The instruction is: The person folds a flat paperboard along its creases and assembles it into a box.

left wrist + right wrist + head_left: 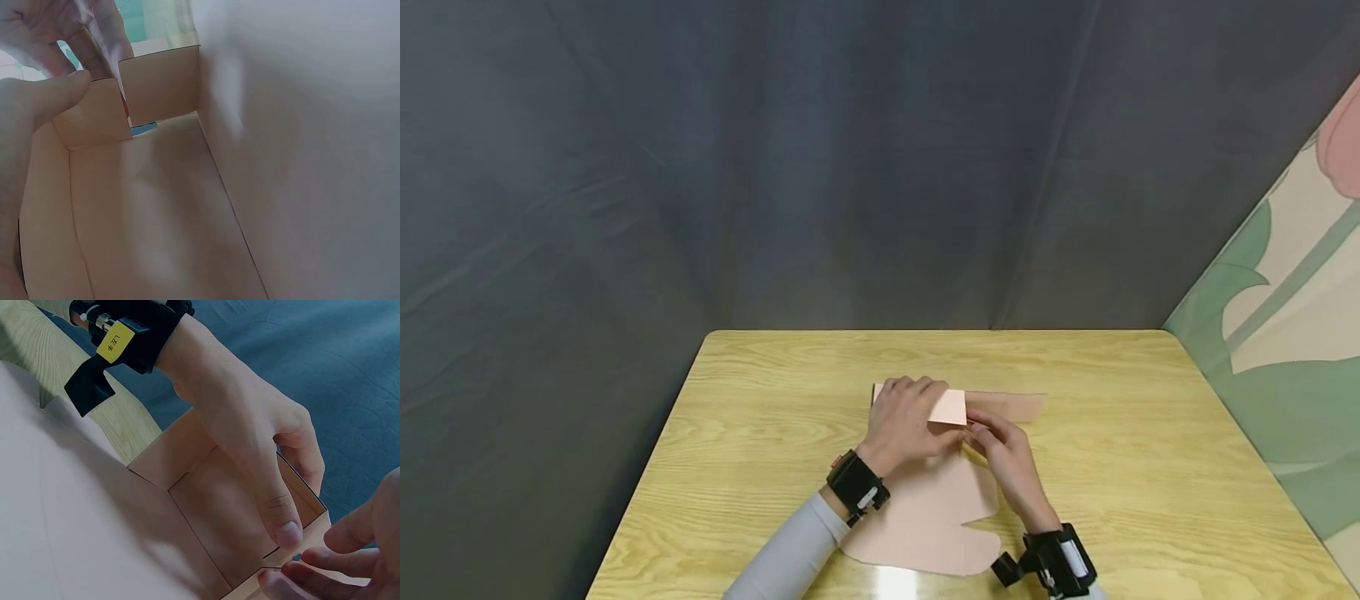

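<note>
A partly folded cardboard box (925,517), pale pinkish brown, lies on the table with its broad notched panel spread toward the person. My left hand (906,421) grips the far wall, its thumb over the inner side and the other fingers outside. At the right end, my right hand (1003,458) holds the edge with bent fingertips close together. Two short end flaps (159,84) stand nearly side by side in the left wrist view, a narrow gap between them. Behind them the right fingers are partly hidden. The right wrist view shows the left thumb beside that same corner.
A long cardboard strip (1018,407) extends right beyond the box's far side. The wooden table (737,467) reaches back to a dark curtain (880,167). On the right hangs a cloth with a flower print (1285,400). Each wrist wears a black camera strap (857,485).
</note>
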`<state>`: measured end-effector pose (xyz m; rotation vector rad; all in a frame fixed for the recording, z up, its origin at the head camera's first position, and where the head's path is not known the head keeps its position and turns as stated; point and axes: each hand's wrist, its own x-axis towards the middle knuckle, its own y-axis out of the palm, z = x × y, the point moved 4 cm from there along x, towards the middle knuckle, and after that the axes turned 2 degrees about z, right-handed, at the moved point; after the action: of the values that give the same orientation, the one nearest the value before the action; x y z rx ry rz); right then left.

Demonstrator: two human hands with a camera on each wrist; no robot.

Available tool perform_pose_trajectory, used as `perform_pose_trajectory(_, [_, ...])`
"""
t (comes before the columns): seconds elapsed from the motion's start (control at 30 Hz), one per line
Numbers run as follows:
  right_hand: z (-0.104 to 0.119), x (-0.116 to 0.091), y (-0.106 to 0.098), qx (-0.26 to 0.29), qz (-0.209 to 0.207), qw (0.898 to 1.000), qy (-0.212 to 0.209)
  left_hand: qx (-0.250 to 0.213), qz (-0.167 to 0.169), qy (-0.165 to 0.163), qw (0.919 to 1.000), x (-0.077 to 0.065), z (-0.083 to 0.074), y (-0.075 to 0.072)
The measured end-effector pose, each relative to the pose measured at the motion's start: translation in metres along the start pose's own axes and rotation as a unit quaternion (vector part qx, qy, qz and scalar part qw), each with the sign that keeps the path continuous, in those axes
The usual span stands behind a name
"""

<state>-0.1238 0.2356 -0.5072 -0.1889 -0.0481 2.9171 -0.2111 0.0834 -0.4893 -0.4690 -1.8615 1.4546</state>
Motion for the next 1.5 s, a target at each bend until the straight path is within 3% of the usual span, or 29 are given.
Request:
perform_pose_trajectory(0.4, [0.003, -0.004, 0.007, -0.024, 0.006, 1.000, -0.005, 0.017, -0.013, 0.000, 0.9998, -0.005, 0.000, -0.003])
perform_pose_trajectory(0.7, [0.000, -0.005, 0.012, -0.027, 0.014, 0.999, -0.011, 0.080, -0.003, -0.016, 0.9967, -0.011, 0.000, 0.000])
perform_pose_trajectory(1.13, [-0.004, -0.003, 0.013, -0.039, 0.016, 0.999, -0.016, 0.091, 0.013, -0.040, 0.9950, -0.009, -0.004, 0.001])
perform_pose_trajectory(1.27, [0.002, -0.002, 0.010, -0.068, -0.003, 0.997, -0.046, 0.095, 0.015, -0.038, 0.9946, -0.010, -0.003, 0.002])
perform_pose_trajectory(1.37, [0.010, 0.001, 0.003, -0.087, -0.034, 0.991, -0.098, 0.101, 0.014, -0.038, 0.9941, -0.011, -0.002, 0.002])
perform_pose_trajectory(1.43, [0.016, 0.004, -0.004, -0.110, -0.060, 0.980, -0.153, 0.105, 0.012, -0.037, 0.9937, -0.011, -0.002, 0.002])
perform_pose_trajectory(1.5, [0.023, 0.007, -0.013, -0.165, -0.088, 0.958, -0.217, 0.106, 0.010, -0.038, 0.9936, -0.011, -0.002, 0.002])
